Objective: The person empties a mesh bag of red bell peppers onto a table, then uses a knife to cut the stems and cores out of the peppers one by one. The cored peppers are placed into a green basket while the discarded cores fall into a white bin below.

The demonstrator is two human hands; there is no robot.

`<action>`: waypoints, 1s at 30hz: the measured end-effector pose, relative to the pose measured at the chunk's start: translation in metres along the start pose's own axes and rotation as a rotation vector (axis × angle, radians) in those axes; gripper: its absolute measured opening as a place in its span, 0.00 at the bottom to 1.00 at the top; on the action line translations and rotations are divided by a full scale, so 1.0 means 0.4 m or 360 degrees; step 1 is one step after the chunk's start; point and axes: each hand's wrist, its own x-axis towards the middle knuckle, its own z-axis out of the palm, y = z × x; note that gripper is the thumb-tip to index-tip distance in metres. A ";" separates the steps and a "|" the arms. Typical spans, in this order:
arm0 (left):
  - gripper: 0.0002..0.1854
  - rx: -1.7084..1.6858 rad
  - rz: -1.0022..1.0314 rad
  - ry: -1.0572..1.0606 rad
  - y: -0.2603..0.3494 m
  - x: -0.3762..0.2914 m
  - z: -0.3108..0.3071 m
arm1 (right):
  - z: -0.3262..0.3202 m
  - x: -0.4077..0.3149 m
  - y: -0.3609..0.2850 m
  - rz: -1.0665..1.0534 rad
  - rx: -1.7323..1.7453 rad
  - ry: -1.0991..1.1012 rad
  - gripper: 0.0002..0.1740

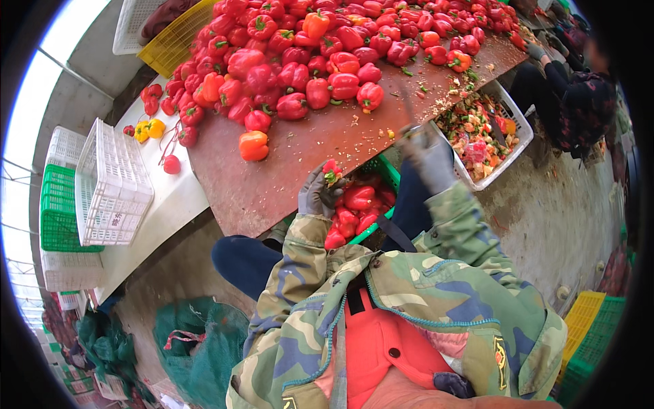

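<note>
My left hand (321, 191), in a grey glove, holds a small red and green piece of bell pepper (331, 172) at the table's near edge. My right hand (428, 153), also gloved, is blurred; a thin dark tool, perhaps a knife, seems to rise from its fingers. Below and between the hands stands a green plastic crate (389, 176) with red bell peppers (359, 198) in it. A large heap of red bell peppers (294, 76) covers the back of the reddish-brown table (225, 179). One orange pepper (253, 145) lies nearer me.
A white crate (521, 134) of pepper scraps stands at the right, with a co-worker (572, 102) beyond it. White and green crates (115, 204) are stacked on the pale surface at left. A green mesh sack (204, 337) lies on the floor.
</note>
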 end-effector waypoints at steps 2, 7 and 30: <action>0.19 0.0072 -0.0016 0.0042 -0.002 0.004 0.025 | -0.096 0.007 -0.105 -0.0372 -0.1464 0.0498 0.20; 0.14 0.0219 0.0127 0.0137 -0.054 0.019 0.104 | -0.052 -0.040 -0.082 -0.0525 -0.1106 0.0253 0.34; 0.11 0.0248 -0.0217 -0.0176 -0.058 0.018 0.054 | 0.081 -0.063 0.095 -0.0231 -0.0503 -0.0266 0.09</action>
